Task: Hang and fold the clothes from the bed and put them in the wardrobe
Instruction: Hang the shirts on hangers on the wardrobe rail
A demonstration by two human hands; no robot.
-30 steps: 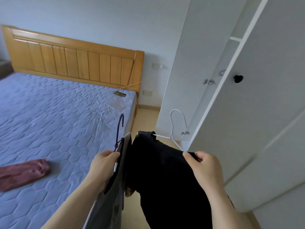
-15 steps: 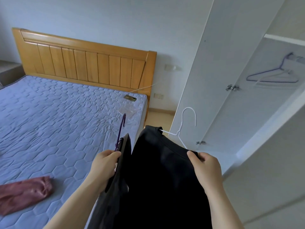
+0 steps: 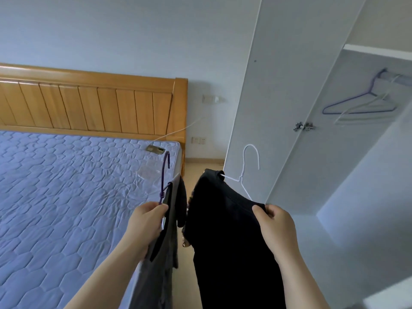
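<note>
My left hand [image 3: 148, 221] grips a purple hanger [image 3: 165, 175] that carries a grey garment [image 3: 165, 264] hanging beside the bed. A black garment [image 3: 227, 241] hangs on a white hanger [image 3: 247, 168], and my right hand [image 3: 276, 228] pinches its near shoulder. Both garments hang in front of me, side by side. The white wardrobe [image 3: 347, 152] stands open at the right, with a rail [image 3: 399, 78] near its top.
Two bare hangers, purple [image 3: 356, 102] and white [image 3: 365, 112], hang on the rail. The open wardrobe door [image 3: 274, 97] stands just behind the white hanger. The bed [image 3: 66, 186] with its wooden headboard [image 3: 93, 103] fills the left; a phone [image 3: 155, 149] and clear plastic lie near its corner.
The view has lifted and turned right, so the wardrobe's inside and rail now show and the pink garment on the bed has left the frame. Both hands keep their hold.
</note>
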